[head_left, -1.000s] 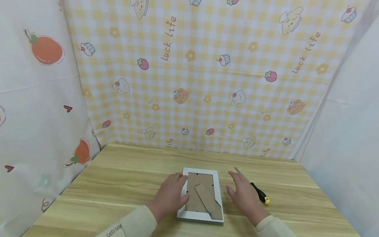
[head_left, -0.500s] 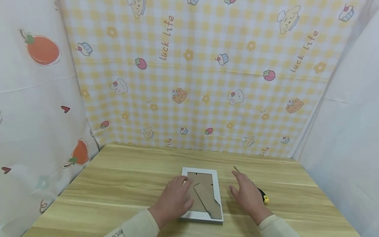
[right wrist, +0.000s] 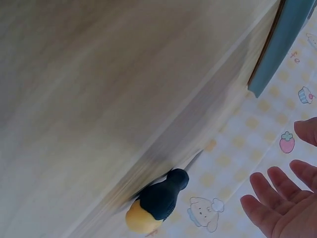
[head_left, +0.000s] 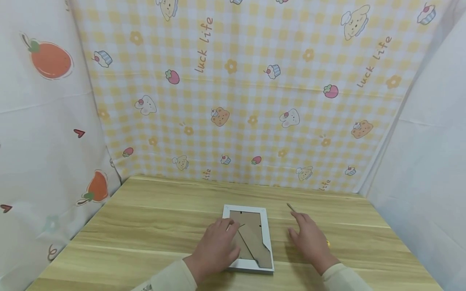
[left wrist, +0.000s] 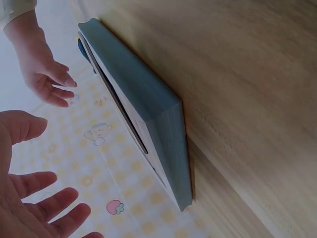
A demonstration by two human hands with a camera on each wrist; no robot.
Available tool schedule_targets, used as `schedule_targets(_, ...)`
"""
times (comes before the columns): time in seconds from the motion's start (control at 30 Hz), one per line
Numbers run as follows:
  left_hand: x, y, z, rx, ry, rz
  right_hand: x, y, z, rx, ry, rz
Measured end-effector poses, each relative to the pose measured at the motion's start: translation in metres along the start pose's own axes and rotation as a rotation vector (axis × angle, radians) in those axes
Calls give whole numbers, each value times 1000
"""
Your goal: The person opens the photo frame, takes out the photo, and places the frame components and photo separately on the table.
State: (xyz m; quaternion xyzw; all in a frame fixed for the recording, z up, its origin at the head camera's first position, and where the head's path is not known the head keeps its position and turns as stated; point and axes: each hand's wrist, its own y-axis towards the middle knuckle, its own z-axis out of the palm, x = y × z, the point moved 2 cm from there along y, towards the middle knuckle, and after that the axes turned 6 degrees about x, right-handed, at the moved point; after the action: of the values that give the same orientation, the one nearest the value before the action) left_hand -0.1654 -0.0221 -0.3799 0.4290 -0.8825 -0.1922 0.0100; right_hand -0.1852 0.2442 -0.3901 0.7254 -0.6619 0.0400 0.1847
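Note:
A white picture frame (head_left: 266,230) lies face down on the table, its brown backing board (head_left: 251,232) and slanted stand strut showing. My left hand (head_left: 214,248) is over the frame's left side, fingers loosely bent; the left wrist view shows those fingers (left wrist: 44,208) apart from the frame's edge (left wrist: 143,94), holding nothing. To the right, my right hand (head_left: 311,242) is above a screwdriver (head_left: 290,206) and hides most of its handle. In the right wrist view the black and yellow handle (right wrist: 161,196) lies on the table, below my spread, bare fingers (right wrist: 267,191).
The wood-grain table (head_left: 153,226) ends at a yellow checked cloth (head_left: 251,93) hung behind it. A white printed cloth (head_left: 43,133) hangs at the left, and a plain pale sheet (head_left: 429,169) at the right.
My left hand has shifted slightly right, farther over the frame. My right hand has moved right, away from the frame, and now covers most of the screwdriver handle. Frame and screwdriver stay put.

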Motion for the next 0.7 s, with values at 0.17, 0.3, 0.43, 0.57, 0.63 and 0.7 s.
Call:
schedule_targets(0.17,-2,-1,-1,-14,13,19,-4,0,0,2,-9,3)
schedule_targets(0.3,-3,-2,-1,-13,21,27,-9,2,1,-4,-9,6)
schedule_targets(0.43,-3,-2,1,-20,27,32,-14,4,2,-11,-6,19)
schedule_targets(0.57,-3,-3,1,-28,37,34,-18,4,2,-7,-3,27)
schedule_targets(0.63,-3,-3,1,-22,39,33,-19,3,1,1,-5,33)
schedule_targets(0.7,-3,-4,1,-13,39,29,-20,2,0,11,-10,43)
